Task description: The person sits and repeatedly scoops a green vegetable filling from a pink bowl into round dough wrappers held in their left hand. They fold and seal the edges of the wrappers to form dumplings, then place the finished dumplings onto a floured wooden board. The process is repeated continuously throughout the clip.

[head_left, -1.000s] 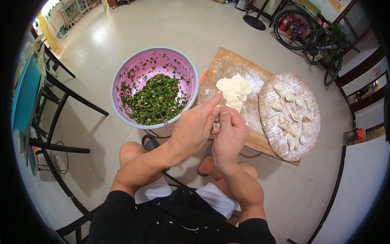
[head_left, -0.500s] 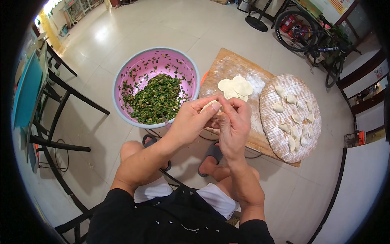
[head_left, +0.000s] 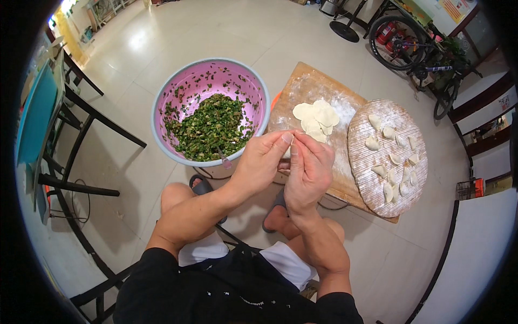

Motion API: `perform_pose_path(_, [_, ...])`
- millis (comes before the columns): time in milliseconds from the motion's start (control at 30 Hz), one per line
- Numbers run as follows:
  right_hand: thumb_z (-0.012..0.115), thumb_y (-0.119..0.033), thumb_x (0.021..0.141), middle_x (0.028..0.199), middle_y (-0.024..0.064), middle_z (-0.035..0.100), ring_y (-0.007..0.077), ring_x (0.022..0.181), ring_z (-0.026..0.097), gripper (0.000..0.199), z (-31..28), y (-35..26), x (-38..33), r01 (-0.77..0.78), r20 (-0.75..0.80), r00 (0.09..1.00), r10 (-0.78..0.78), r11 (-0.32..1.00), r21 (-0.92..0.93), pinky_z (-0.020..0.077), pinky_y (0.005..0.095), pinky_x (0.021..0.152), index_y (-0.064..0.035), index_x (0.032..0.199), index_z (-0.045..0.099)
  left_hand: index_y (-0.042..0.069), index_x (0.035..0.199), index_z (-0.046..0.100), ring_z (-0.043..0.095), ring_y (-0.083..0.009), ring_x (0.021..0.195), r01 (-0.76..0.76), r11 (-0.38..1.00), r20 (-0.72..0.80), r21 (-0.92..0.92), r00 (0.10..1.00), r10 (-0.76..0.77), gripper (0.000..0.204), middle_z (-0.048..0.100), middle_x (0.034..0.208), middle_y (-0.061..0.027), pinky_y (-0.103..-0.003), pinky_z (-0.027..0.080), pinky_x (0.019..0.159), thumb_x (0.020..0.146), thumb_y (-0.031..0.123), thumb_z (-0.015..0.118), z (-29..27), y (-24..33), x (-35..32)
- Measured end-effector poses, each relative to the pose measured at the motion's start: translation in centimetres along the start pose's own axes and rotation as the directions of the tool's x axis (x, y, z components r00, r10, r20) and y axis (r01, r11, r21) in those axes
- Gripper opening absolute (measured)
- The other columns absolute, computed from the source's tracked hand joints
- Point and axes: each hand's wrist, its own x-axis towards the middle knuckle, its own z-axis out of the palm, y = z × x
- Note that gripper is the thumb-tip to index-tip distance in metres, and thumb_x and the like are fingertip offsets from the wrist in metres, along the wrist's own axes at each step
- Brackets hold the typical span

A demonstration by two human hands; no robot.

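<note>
Thumb to thumb, my left hand (head_left: 263, 160) and my right hand (head_left: 309, 171) are closed on one dumpling (head_left: 287, 153). Most of it is hidden by my fingers; only a bit of pale dough shows between them. Just beyond my fingers, several round dough wrappers (head_left: 318, 116) lie overlapping on a floured wooden board (head_left: 302, 81). To the left of my hands stands a pink basin (head_left: 186, 70) of chopped green filling (head_left: 208, 127), with a utensil handle (head_left: 224, 158) leaning at its near rim.
A round, ridged, floured tray (head_left: 372, 178) rests on the board's right side, bearing several folded dumplings (head_left: 395, 159). At the left stands a black-framed chair (head_left: 81, 129). A bicycle (head_left: 402, 46) and a fan base (head_left: 344, 31) are at the far right.
My hands have drawn closer together, with both thumbs now meeting at the dumpling's edge. Less of the dough shows than before. The view has shifted slightly.
</note>
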Motion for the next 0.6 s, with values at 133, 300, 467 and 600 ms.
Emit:
perform_pose_path(133, [0.065,-0.011,0.097,0.114,0.0111,0.07,0.0249,0.097,0.06,0.028,-0.7,0.5,0.6,0.09,0.088,0.992,-0.089,0.996,-0.009,0.0504,0.0349,0.086,0.0029,0.121,0.069,-0.001,0.137,0.057,0.065,-0.0099,0.095,0.084,0.993,0.044,-0.085,0.996,-0.081,0.041,0.067,0.111,-0.006,-0.026,0.057,0.08,0.111,0.027,0.044,-0.2,1.4,0.1])
perform_pose_path(300, [0.055,-0.027,0.106,0.115,0.0113,0.068,0.0148,0.091,0.056,0.051,-0.3,1.2,0.4,-0.162,0.104,0.985,0.136,0.934,0.319,0.0505,0.0315,0.08,0.0029,0.147,0.047,0.0,0.145,0.049,0.062,-0.0104,0.105,0.126,0.976,0.185,-0.175,0.978,-0.093,0.043,0.063,0.126,-0.0082,-0.028,0.053,0.091,0.111,0.024,0.039,-0.9,2.3,0.6])
perform_pose_path(467, [0.052,-0.031,0.108,0.11,0.0035,0.065,0.0076,0.08,0.052,0.055,-0.4,1.8,-0.9,-0.669,0.506,0.736,0.45,0.369,0.646,0.0476,0.0227,0.074,0.0012,0.151,0.041,-0.004,0.152,0.037,0.059,-0.0215,0.122,-0.336,0.73,0.248,0.596,0.941,0.23,0.048,0.05,0.148,-0.0176,-0.032,0.049,0.101,0.109,0.017,0.04,-1.7,1.3,0.7])
perform_pose_path(600, [0.048,-0.027,0.109,0.109,0.0016,0.065,0.0071,0.079,0.055,0.048,-0.5,3.3,-1.0,-0.749,0.649,0.647,0.401,0.173,0.64,0.0476,0.0207,0.07,-0.0013,0.149,0.045,-0.005,0.154,0.031,0.054,-0.0283,0.131,-0.435,0.37,0.316,0.821,0.886,0.339,0.055,0.044,0.152,-0.0232,-0.034,0.042,0.108,0.106,0.014,0.046,-1.3,1.3,0.5])
